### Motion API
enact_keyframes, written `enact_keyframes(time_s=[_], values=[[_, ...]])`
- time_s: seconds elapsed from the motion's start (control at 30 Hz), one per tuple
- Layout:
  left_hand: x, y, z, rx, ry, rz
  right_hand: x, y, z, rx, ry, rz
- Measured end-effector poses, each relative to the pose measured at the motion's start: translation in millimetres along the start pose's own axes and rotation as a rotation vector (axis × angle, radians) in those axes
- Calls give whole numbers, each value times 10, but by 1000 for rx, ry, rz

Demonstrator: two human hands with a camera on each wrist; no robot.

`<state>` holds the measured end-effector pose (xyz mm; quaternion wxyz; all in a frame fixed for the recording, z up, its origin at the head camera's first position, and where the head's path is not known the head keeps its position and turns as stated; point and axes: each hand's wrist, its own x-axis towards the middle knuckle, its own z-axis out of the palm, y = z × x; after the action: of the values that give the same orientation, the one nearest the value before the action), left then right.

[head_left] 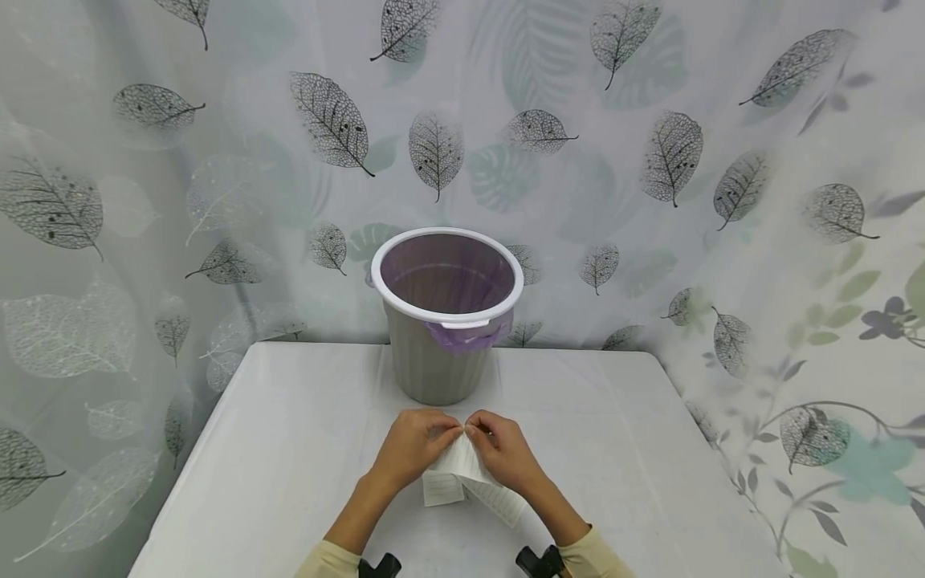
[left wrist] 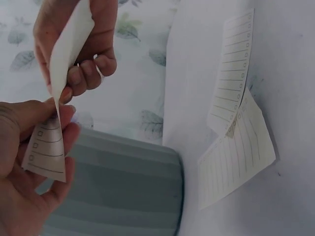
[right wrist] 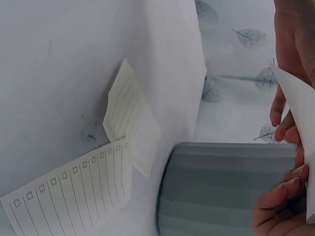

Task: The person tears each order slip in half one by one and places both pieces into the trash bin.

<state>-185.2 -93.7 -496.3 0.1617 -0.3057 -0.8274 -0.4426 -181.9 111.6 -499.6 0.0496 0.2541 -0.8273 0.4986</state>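
From my post I saw the left hand [head_left: 417, 441] and right hand [head_left: 502, 449] both pinching the lined paper [left wrist: 69, 51] on the near side of the bin [head_left: 437, 361]; I judged that uneven pulling could tear it crookedly.

Paper pieces [right wrist: 74, 191]: checkbox squares [right wrist: 64, 175] printed; faint lettering [right wrist: 113, 130] unreadable.

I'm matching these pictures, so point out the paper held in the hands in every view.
Head: held paper, below the centre.
Left wrist: held paper, towards the left edge.
Right wrist: held paper, at the right edge, partly cut off.
Shared landmark: the bin, visible in all three.
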Motion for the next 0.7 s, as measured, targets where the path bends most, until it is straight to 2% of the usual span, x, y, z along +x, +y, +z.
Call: enact_keyframes(time_s=[0.13,0.27,0.7], values=[[-1,-3,-44,-36,-37,-63,9,14,-25,-89,4,-48],[2,-2,-69,-50,-39,-86,23,12,-45,-152,23,-73],[16,21,-42,-81,34,-60,65,-4,-59,-112,62,-38]])
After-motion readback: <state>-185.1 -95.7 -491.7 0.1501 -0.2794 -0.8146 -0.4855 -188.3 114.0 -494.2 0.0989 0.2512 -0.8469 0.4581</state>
